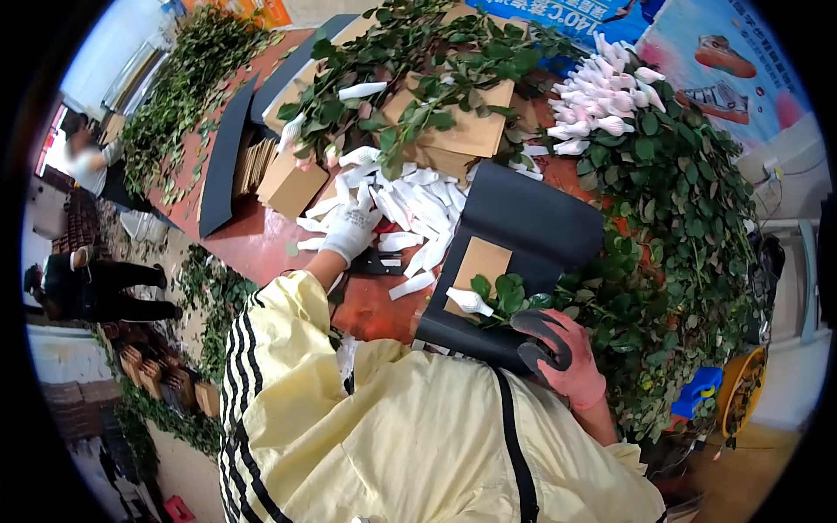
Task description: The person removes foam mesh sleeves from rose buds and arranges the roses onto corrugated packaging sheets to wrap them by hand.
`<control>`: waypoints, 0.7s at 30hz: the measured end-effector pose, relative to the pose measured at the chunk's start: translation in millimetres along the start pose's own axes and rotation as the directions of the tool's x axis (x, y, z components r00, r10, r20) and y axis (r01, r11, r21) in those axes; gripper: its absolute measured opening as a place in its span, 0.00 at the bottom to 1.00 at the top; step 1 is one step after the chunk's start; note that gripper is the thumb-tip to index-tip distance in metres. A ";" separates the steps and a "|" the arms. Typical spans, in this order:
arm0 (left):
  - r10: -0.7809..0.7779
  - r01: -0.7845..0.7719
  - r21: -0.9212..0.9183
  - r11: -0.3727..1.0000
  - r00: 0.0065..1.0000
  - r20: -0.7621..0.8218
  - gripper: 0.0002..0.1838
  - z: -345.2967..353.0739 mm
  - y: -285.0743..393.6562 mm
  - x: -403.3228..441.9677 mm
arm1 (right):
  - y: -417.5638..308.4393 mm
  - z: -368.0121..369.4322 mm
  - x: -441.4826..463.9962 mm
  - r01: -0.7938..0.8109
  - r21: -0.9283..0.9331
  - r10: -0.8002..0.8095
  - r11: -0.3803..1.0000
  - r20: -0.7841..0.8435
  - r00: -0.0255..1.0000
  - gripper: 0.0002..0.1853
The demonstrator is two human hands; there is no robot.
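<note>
My left hand (pixel 350 230), in a white glove, reaches into a heap of white mesh flower sleeves (pixel 423 202) on the red table. Its fingertips blend in with the sleeves, so I cannot make out whether one is gripped. My right hand (pixel 565 359) wears a pink glove with dark fingers. Thumb and fingers are apart in a curve, with nothing visible between them. Just left of it, a rose bud in a white sleeve (pixel 471 302) lies with its leaves over a brown cardboard piece (pixel 480 261) on the black mat (pixel 523 228).
Sleeved roses (pixel 608 94) are stacked at the right with leafy stems (pixel 671 200) hanging down. More stems lie across cardboard sheets (pixel 466 131) at the back. A blue tool (pixel 697 392) sits low at right. Two people (pixel 91 288) are at the left.
</note>
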State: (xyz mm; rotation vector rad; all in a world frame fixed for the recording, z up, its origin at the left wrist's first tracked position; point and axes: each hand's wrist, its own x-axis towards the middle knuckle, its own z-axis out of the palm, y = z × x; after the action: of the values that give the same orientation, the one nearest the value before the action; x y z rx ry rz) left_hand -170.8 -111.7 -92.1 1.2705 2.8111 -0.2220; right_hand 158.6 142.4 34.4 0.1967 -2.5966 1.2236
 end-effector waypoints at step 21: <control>-0.037 -0.471 -0.529 0.705 0.721 -0.692 0.12 -163.2 102.5 -95.3 | -18.3 11.7 45.9 -0.336 0.882 0.284 0.330 0.247 0.927 0.27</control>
State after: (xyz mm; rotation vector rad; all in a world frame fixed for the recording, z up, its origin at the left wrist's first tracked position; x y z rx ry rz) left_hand -28.5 -91.1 67.8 1.6685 2.6220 1.4352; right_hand 116.8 121.3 54.1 -0.1054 -1.6501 2.7438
